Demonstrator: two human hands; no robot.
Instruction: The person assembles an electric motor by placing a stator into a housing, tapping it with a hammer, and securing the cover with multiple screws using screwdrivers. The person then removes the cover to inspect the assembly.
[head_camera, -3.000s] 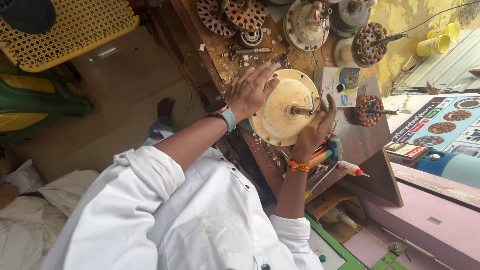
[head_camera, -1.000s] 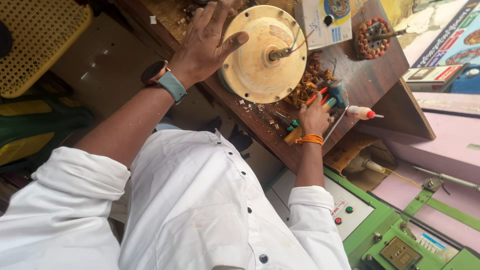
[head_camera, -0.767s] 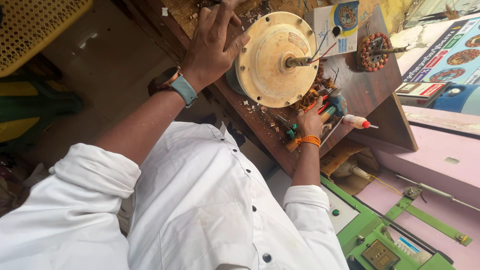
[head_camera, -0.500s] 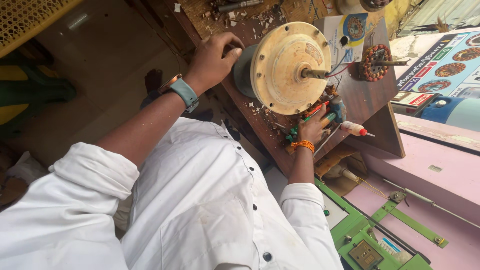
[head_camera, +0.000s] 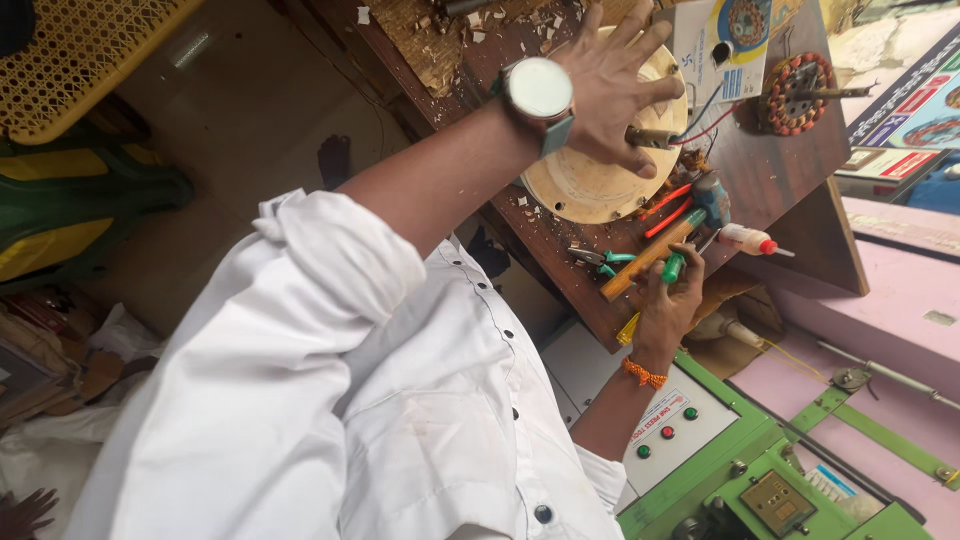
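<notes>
Motor disc (head_camera: 590, 185) under spread left hand (head_camera: 610, 85); right hand (head_camera: 668, 300) clamps green-handled tool (head_camera: 672, 267) beside hammer (head_camera: 660, 250).

A dark brown wooden workbench (head_camera: 790, 190) carries everything, its top strewn with pale chips and scraps (head_camera: 470, 20) toward the far end. On it rests a round cream-coloured motor housing (head_camera: 590, 180) with a short shaft and red and blue wires. Beside it lie green-handled pliers (head_camera: 600, 262), a hammer with a wooden handle (head_camera: 655, 250), red-handled pliers (head_camera: 668, 208) and a small white bottle with a red cap (head_camera: 752, 240). Farther along sit a printed card (head_camera: 725, 45) and 1 copper-wound stator (head_camera: 795, 95).
</notes>
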